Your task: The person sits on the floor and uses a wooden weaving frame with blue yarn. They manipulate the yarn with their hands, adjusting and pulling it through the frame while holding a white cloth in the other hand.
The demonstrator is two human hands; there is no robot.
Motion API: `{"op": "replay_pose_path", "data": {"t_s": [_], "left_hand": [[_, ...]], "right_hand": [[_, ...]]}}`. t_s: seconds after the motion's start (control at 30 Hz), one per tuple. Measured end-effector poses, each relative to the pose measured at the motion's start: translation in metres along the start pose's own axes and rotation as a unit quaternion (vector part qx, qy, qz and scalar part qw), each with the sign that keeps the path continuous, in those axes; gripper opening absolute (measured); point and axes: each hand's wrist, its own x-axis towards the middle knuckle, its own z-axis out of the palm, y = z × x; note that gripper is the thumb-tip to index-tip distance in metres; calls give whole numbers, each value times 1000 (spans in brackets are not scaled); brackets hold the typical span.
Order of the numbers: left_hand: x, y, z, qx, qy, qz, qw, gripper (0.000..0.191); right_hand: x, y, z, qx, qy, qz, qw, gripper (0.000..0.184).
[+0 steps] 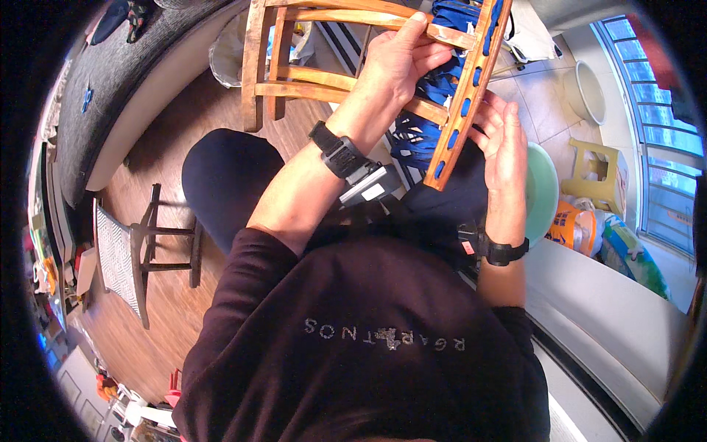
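Note:
A wooden folding stool (455, 127) is tilted in front of me, legs toward the left. Blue cord (420, 141) is woven across its seat and passes through slots along the near rail. My left hand (400, 61) grips one of the wooden legs close to the seat, thumb on top. At the rail's right side is my right hand (504, 141), fingertips reaching its edge and partly hidden behind it; the thumb stands apart from the wood. Whether that hand grips the rail or some cord cannot be made out. Whitish torn bits show where legs meet the rail.
A folding stool with a patterned woven seat (119, 254) stands on the wood floor at left, below a grey sofa (110, 94). On the right are a green basin (541, 193), a yellow plastic stool (591, 171) and an orange bag (574, 226). A lined bin (223, 55) stands ahead.

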Motion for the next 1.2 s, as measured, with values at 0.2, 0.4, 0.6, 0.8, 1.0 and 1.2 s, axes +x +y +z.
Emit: {"op": "replay_pose_path", "data": {"t_s": [0.2, 0.4, 0.6, 0.8, 1.0, 1.2], "left_hand": [[0, 1, 2, -19, -7, -22, 1000, 30], [-1, 10, 5, -86, -40, -54, 994, 37], [-5, 7, 17, -134, -19, -61, 989, 37], [-13, -10, 24, -29, 30, -47, 998, 32], [-8, -22, 24, -47, 62, 17, 997, 22], [-2, -27, 19, -41, 95, 33, 994, 21]], "right_hand": [[11, 21, -13, -43, 57, -35, 997, 48], [14, 52, -18, -11, -17, 44, 999, 34], [9, 58, -13, 111, -27, 86, 990, 42], [16, 64, 4, 76, 18, 179, 981, 41], [19, 71, 18, 56, -4, 137, 989, 41], [15, 72, 24, 37, -9, 132, 990, 41]]}}
